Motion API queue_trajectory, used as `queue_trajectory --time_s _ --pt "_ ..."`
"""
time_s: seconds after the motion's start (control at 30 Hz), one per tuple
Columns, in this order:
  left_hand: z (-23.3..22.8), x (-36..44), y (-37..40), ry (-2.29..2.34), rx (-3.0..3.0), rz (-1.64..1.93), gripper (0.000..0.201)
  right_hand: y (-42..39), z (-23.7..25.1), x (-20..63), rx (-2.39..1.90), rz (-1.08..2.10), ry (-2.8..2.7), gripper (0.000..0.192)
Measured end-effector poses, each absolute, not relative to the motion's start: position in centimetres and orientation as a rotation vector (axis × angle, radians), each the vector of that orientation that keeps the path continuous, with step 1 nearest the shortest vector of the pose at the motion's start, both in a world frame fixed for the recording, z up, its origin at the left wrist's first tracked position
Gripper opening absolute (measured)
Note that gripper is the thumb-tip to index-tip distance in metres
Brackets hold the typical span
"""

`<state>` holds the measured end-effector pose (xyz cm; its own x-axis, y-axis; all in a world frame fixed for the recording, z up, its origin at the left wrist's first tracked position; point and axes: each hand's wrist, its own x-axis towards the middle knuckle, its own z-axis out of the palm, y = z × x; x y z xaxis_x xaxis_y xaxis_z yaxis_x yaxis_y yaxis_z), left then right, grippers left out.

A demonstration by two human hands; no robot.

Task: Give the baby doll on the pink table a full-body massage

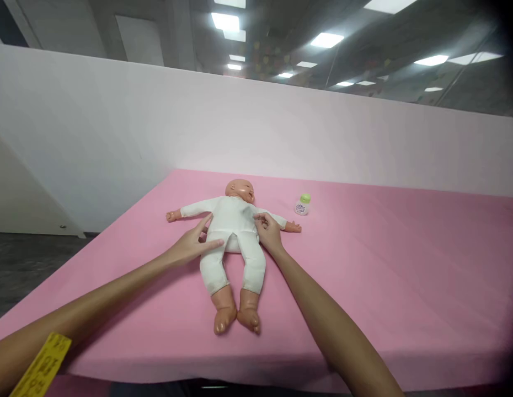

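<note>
A baby doll [234, 218] with a white cloth body lies on its back, its head at the far end, arms spread and bare feet toward me. My left hand [192, 243] rests at the doll's hip on the left, thumb and fingers spread apart, the thumb over the top of its leg. On the other side my right hand [270, 230] is closed, its bent fingertips against the side of the doll's cloth chest, just below its arm. A greyish mark or crease shows on the cloth near those fingertips.
A pink cloth [364, 275] covers the table. Beyond the doll's hand on the right stands a small clear bottle [302, 205] with a green cap. A white partition [281, 132] rises behind the table. A yellow label strip [43, 365] is at my left forearm.
</note>
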<state>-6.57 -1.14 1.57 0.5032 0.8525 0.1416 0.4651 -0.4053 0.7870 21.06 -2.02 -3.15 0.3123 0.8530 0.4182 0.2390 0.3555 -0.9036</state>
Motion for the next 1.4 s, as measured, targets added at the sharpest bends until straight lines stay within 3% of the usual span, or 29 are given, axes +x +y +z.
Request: queue_trajectory --time_s 0.23,0.53,0.73,1.03,1.2,1.4 --pt "1.6 -5.9 -1.8 0.938 2.241 0.456 0.115 -1.2 -3.5 22.8 -1.152 0.622 -1.199 0.022" --pt "5.5 -7.2 -1.5 0.924 2.323 0.175 0.106 -1.5 -3.1 23.3 -1.098 0.594 -1.249 0.023" --pt "4.8 -6.8 -1.2 1.155 2.443 0.387 0.079 -1.0 -3.7 23.7 -1.147 0.573 -1.289 0.022" --pt "1.3 -3.3 4.9 1.246 2.502 0.938 0.066 -1.3 -3.4 23.7 -1.150 0.434 -1.307 0.025" --pt "-1.1 -1.7 8.5 1.351 2.445 0.896 0.062 -0.7 -3.6 24.5 -1.150 0.274 -1.426 0.039" --pt "-1.2 -0.5 9.9 1.420 2.407 0.914 0.059 -0.1 -4.2 24.9 -1.304 0.254 -1.593 0.038"
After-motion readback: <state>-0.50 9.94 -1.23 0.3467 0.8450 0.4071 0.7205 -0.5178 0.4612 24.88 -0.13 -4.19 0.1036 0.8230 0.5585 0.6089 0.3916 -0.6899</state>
